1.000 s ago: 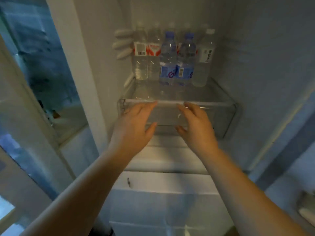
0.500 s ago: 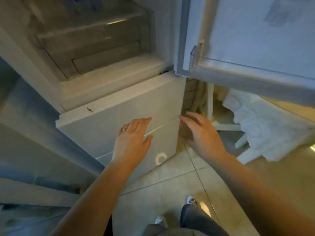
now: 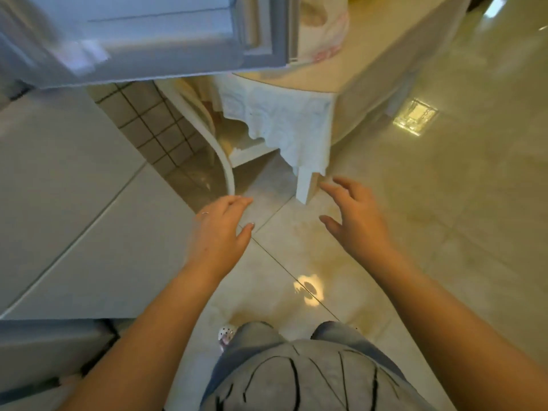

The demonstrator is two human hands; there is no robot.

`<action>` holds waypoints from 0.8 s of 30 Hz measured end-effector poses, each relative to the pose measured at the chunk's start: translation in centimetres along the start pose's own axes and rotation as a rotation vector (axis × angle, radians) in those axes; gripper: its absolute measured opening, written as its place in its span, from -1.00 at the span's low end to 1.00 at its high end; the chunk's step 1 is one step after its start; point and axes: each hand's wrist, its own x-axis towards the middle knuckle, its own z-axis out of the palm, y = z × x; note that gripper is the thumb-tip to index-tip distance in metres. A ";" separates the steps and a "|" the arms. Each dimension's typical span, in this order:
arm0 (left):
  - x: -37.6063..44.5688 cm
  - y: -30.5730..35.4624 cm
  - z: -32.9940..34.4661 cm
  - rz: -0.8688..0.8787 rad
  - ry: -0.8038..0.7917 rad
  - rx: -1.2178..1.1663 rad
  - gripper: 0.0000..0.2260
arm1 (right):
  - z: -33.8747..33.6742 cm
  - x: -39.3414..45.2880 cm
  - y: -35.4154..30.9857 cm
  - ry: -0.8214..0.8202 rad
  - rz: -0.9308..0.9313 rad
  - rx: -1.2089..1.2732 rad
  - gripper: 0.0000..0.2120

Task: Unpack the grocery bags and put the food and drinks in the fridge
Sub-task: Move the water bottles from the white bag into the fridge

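Two hands, both empty: the left hand (image 3: 221, 229) and the right hand (image 3: 355, 216) hover side by side over the floor (image 3: 444, 203), fingers spread and loosely bent, gripping nothing; beyond them and slightly to the right stands one worktop (image 3: 341, 75) draped with a white cloth (image 3: 281, 120); on it, far ahead of the right hand, sits one pale grocery bag (image 3: 324, 28) — only partly in view, its contents hidden; the right hand looks the nearer of the two; above and ahead of the left hand hangs the open fridge door (image 3: 148, 40) — one, blurred; no food or drinks show anywhere here.
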 end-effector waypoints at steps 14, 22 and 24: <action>13.5 18.7 9.5 0.127 -0.055 -0.022 -0.61 | -10.5 3.0 20.5 -0.018 0.139 -0.041 -0.47; 28.9 19.5 12.3 0.104 -0.030 -0.031 -0.64 | -11.2 18.0 26.9 -0.023 0.069 -0.050 -0.48; 33.8 19.7 12.5 0.104 -0.028 -0.026 -0.64 | -11.6 22.8 28.0 -0.029 0.056 -0.048 -0.48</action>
